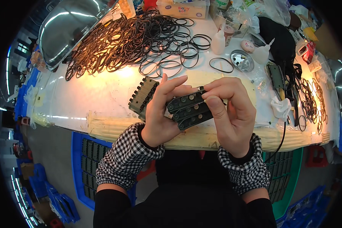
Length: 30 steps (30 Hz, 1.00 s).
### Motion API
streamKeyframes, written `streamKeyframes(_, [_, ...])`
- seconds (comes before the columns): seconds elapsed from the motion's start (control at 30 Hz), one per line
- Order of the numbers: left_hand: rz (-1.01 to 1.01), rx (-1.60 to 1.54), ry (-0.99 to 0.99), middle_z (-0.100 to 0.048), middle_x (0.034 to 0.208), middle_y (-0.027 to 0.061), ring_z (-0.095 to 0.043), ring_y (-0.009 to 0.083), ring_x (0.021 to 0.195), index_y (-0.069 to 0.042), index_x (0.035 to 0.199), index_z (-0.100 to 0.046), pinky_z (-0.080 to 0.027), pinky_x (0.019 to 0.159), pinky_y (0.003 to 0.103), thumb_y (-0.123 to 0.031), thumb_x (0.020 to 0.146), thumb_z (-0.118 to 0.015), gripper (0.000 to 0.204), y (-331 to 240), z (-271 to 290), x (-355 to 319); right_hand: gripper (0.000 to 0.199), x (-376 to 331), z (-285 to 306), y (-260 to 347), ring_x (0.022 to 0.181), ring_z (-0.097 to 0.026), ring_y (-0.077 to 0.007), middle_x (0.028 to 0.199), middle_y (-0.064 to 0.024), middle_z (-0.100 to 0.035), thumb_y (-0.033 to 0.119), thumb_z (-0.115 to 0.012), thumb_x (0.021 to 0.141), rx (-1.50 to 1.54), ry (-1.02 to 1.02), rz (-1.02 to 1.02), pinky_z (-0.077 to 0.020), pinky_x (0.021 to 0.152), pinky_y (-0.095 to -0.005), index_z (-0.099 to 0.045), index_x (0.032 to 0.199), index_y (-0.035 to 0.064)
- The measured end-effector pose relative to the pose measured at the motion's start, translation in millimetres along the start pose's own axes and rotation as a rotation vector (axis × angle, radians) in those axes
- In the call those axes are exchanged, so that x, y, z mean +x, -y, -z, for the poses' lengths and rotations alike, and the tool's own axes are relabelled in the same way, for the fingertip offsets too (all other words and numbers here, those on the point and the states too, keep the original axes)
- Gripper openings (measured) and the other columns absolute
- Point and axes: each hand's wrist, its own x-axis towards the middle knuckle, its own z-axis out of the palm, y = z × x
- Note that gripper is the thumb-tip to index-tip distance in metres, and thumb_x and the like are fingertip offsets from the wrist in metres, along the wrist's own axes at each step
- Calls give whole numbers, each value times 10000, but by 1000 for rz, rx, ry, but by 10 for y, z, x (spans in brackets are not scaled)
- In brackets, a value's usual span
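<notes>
In front of me, above the table's near edge, my left hand (161,117) holds a dark green ridged plastic part (190,110) with rows of round holes or studs. My right hand (233,114) is at the part's right end, thumb and forefinger pinched together against its upper corner. A small dark tip shows by those fingertips; what they grip is mostly hidden. Left of my left hand, a second dark green part (142,95) with a row of black pegs lies on the table, partly covered by that hand.
A big heap of thin black rubber rings (129,43) fills the table's back left, beside a shiny metal lamp shade (66,32). White squeeze bottles (218,41) and a round metal dish (242,60) stand back right. Below the padded edge are a blue crate (76,163) and a green crate (296,171) of similar parts.
</notes>
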Motion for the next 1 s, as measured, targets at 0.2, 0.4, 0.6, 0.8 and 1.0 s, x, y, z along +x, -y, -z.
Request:
streamKeyframes(0.2, [-4,5,0,-700,1102,51,-667,193,1057,-89,1382,-385,-114,1162,592,-183,744,-847,793,-2,0,1,43,-6,-12,7,880,-591,-205,925,-93,-653,43,-699,846,-15,-3,-2,-476,742,-293,-668,872,28])
streamKeyframes(0.4, [-3,4,-9,-701,1096,50,-666,190,1058,-86,1381,-385,-108,1162,593,-186,745,-847,793,2,8,-11,43,-17,-32,-4,889,-591,-209,927,-98,-652,45,-695,851,-6,-3,-22,-476,751,-299,-664,872,23])
streamKeyframes(0.6, [10,-13,-5,-700,1104,48,-663,185,1063,-76,1386,-377,-79,1166,593,-168,738,-852,809,5,1,-12,44,19,80,43,901,-584,-205,931,-106,-644,43,-650,888,59,-120,-75,-457,812,-301,-632,891,4])
streamKeyframes(0.8, [2,-26,-7,-696,1114,44,-659,180,1064,-67,1394,-364,-72,1168,588,-155,739,-853,822,2,21,5,43,46,445,-151,924,-577,-209,976,-107,-642,36,-600,924,-523,-226,77,-438,861,-321,-606,903,-1])
streamKeyframes(1.0, [-37,-8,24,-650,1141,128,-647,206,1064,-1,1402,-326,-396,996,408,-71,740,-831,836,4,39,23,70,49,483,-272,870,-530,-282,889,-81,-610,28,-679,822,-843,-23,138,-421,774,-381,-622,863,33])
